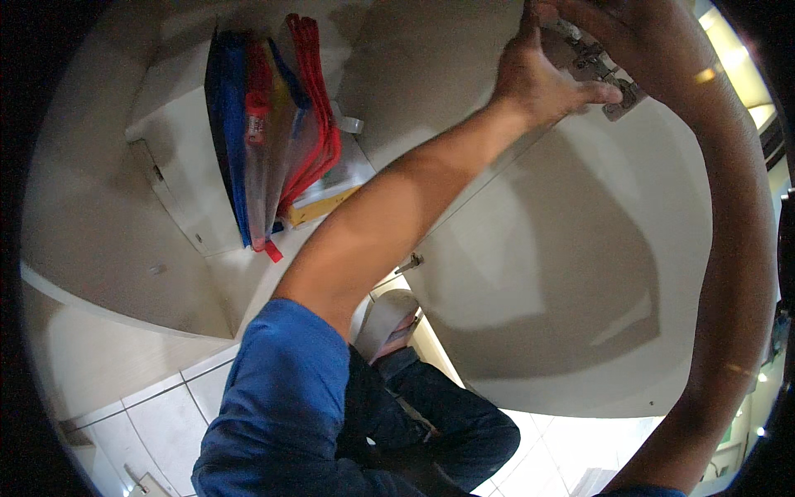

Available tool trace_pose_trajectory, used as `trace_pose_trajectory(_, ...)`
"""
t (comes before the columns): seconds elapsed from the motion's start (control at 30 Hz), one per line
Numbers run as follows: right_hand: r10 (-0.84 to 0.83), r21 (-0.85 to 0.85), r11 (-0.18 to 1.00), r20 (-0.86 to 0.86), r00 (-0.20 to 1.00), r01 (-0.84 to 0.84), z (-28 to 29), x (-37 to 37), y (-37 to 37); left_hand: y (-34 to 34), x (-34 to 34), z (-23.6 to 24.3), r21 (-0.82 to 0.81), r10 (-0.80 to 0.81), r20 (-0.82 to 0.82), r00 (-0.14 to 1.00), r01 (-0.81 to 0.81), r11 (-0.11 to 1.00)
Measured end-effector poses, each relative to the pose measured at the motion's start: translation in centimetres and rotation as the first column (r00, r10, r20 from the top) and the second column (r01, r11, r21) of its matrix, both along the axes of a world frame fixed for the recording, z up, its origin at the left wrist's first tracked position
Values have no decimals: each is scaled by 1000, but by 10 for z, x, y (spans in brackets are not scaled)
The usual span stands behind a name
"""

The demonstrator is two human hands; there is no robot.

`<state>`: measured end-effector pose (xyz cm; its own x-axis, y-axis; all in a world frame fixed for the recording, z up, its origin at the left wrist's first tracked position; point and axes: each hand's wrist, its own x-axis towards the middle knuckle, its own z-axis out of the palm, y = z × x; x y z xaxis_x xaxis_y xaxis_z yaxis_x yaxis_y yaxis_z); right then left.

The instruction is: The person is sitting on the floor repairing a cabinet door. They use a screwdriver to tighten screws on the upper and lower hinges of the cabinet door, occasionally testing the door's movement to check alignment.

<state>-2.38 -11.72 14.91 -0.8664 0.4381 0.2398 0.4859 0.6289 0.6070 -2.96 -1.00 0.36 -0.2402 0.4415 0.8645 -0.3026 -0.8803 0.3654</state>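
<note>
At the upper right, my left hand (542, 83) reaches to a metal hinge (592, 56) on a pale cabinet door (580, 248). Its thumb is stretched apart from the fingers and rests at the hinge's lower end. My right hand (629, 37) arches over from the right, its fingers bent toward my left hand's fingertips above the hinge; what they hold there is too small to make out. My left forearm crosses the door diagonally. Another metal hinge (410, 263) shows beside that forearm, lower on the door.
Inside the cabinet at left, blue, red and clear zip pouches (261, 141) stand beside a white-and-yellow item (319, 207). A curved panel (124, 273) borders the left. Below are white floor tiles (166, 422), my bent legs (447, 431) in dark trousers and a sandalled foot (385, 323).
</note>
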Motion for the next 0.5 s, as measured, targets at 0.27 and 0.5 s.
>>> trace_pose_trajectory(0.27, -51, 115, 992, 31, 998, 47, -14, -9, 1, 21, 33, -2, -10, 109, 132, 985, -109, 994)
trace_pose_trajectory(0.5, 195, 343, 916, 71, 978, -207, -22, -6, 18, 16, 21, 6, 101, 220, 165, 961, -238, 966)
